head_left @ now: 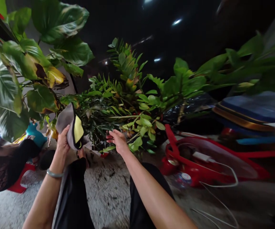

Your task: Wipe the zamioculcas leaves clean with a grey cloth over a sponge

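Observation:
My left hand is closed around a folded cleaning cloth, grey on the outside with a yellow face and a black edge. The cloth is raised in front of the plants, beside large broad leaves, some yellowed and browned. My right hand reaches forward at the low front of the dense green foliage. Its fingers are partly stretched and apart, close to dark narrow leaves; whether they touch a leaf I cannot tell.
At the right stands a red basket-like container with a white charger and trailing white cable. A clear bottle lies near it. To the left, a person sits on a red stool. Behind the plants rises a dark glossy surface.

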The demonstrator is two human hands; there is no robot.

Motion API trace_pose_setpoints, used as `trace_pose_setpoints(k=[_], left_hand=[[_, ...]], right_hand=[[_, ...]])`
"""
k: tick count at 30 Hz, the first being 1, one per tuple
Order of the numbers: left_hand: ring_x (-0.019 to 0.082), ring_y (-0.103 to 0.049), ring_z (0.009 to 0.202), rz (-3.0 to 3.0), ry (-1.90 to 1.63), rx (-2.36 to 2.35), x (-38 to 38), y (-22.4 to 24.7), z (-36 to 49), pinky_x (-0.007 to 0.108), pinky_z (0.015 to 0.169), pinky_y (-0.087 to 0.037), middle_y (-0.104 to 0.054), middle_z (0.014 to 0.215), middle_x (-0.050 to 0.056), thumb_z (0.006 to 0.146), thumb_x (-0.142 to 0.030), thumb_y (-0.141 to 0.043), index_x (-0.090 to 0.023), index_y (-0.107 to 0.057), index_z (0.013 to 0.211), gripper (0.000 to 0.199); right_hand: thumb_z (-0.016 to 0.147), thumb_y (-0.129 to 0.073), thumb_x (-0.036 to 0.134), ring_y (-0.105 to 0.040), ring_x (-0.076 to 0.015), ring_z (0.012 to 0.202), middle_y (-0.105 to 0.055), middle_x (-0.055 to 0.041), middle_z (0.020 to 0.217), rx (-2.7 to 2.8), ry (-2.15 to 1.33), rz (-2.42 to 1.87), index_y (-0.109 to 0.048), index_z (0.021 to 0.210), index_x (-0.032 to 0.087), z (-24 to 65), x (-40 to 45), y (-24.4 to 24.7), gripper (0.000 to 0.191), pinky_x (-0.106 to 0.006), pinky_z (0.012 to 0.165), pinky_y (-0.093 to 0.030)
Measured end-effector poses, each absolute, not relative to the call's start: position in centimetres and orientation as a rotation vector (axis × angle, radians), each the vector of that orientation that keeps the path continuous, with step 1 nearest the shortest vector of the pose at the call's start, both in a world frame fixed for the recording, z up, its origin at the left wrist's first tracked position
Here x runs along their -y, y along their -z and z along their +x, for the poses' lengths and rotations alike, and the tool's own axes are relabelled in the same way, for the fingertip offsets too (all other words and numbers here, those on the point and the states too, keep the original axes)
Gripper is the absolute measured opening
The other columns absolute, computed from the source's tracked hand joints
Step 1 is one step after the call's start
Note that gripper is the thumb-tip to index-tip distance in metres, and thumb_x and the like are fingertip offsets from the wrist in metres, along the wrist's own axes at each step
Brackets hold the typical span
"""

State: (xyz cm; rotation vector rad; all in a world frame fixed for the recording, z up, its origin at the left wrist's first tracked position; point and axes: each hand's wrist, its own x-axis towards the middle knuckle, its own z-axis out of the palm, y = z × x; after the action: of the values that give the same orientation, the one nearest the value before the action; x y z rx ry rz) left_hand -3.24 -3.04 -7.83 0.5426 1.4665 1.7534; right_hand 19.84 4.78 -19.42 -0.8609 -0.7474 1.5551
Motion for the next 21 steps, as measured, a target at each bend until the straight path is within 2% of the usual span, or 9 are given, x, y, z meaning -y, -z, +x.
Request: trace_pose_setpoints(k=[3, 7, 9, 12, 16, 19, 21], left_hand=[[0.020, -0.076, 0.073, 0.592, -1.674, -1.545, 3.0, 9.6, -0.5, 0.028, 0.072, -0.063, -0.082, 0.083, 0.007, 0.063, -0.019, -0.095, -0.014, -0.078, 0.090, 0.032], [0.028, -0.077, 0.078, 0.809, -1.190, -1.469, 6.8, 13.7, 2.0, 0.033, 0.073, -0.063, -0.083, 0.082, 0.011, 0.051, -0.022, -0.099, -0.012, -0.082, 0.086, 0.040], [0.029, -0.078, 0.078, 0.862, -1.101, -1.398, 8.2, 14.1, 1.6, 0.034, 0.073, -0.063, -0.083, 0.084, 0.012, 0.047, -0.023, -0.098, -0.012, -0.084, 0.088, 0.045], [0.029, -0.078, 0.073, 0.816, -1.275, -1.334, 8.0, 11.5, -0.3, 0.035, 0.069, -0.063, -0.083, 0.082, 0.010, 0.044, -0.028, -0.096, -0.014, -0.083, 0.088, 0.048], [0.029, -0.079, 0.075, 0.682, -1.637, -1.326, 4.0, 6.5, -1.5, 0.036, 0.068, -0.065, -0.083, 0.078, 0.007, 0.058, -0.042, -0.090, -0.021, -0.078, 0.081, 0.034], [0.025, -0.079, 0.085, 0.833, -1.731, -1.356, 1.4, 5.8, 0.0, 0.030, 0.075, -0.064, -0.085, 0.088, 0.005, 0.059, -0.032, -0.092, -0.022, -0.079, 0.085, 0.030], [0.025, -0.077, 0.082, 0.991, -1.527, -1.432, 1.2, 7.2, 1.3, 0.029, 0.073, -0.062, -0.084, 0.088, 0.006, 0.053, -0.024, -0.095, -0.019, -0.081, 0.085, 0.036]], right_hand=[[0.051, -0.088, 0.049, -0.065, -0.0200, 0.065, -0.064, 0.0027, 0.060, 0.719, -1.520, -0.863, -0.057, 0.062, 0.026, 19.9, -4.9, 19.3, 0.041, -0.028, 0.049, -0.053], [0.054, -0.086, 0.048, -0.058, -0.0168, 0.057, -0.061, 0.0040, 0.056, 0.785, -1.528, -0.886, -0.057, 0.060, 0.025, 20.4, -4.7, 19.5, 0.038, -0.027, 0.046, -0.047], [0.057, -0.085, 0.048, -0.053, -0.0135, 0.050, -0.056, 0.0058, 0.052, 0.831, -1.554, -0.896, -0.055, 0.058, 0.024, 20.7, -4.5, 19.7, 0.038, -0.025, 0.044, -0.042], [0.058, -0.086, 0.047, -0.060, -0.0139, 0.052, -0.061, 0.0042, 0.056, 0.865, -1.594, -0.882, -0.057, 0.059, 0.023, 20.8, -4.2, 19.8, 0.037, -0.023, 0.044, -0.043], [0.058, -0.087, 0.046, -0.068, -0.0166, 0.061, -0.073, -0.0009, 0.068, 0.842, -1.593, -0.852, -0.068, 0.067, 0.022, 20.6, -4.3, 19.4, 0.032, -0.023, 0.045, -0.050], [0.059, -0.086, 0.045, -0.069, -0.0169, 0.061, -0.077, -0.0020, 0.073, 0.796, -1.597, -0.826, -0.070, 0.070, 0.022, 20.4, -4.4, 19.2, 0.030, -0.024, 0.045, -0.052], [0.060, -0.084, 0.044, -0.066, -0.0159, 0.057, -0.075, -0.0003, 0.068, 0.776, -1.602, -0.860, -0.066, 0.066, 0.023, 20.4, -4.3, 19.3, 0.029, -0.023, 0.043, -0.051]])
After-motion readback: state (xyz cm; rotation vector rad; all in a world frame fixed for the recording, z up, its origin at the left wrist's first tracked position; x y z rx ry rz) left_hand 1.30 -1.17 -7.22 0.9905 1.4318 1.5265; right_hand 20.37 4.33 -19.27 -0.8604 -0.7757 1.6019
